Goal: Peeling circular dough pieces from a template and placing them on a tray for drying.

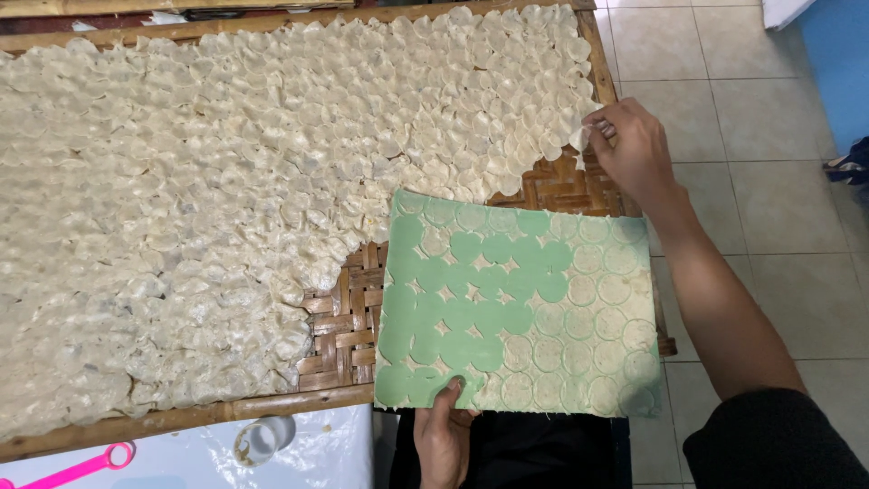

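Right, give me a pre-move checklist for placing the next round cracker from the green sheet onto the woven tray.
1. Left hand grips the green sheet at its near edge: ok.
2. Right hand pinches a thin round cracker at the tray's far right corner: ok.
3. Bare spot left on the woven tray beside the laid crackers: ok.
4. Rounds remaining on the sheet's right half: ok.
5. Sheet lying level over the tray: cannot tell.
6. Pinched cracker whole, untorn: cannot tell.
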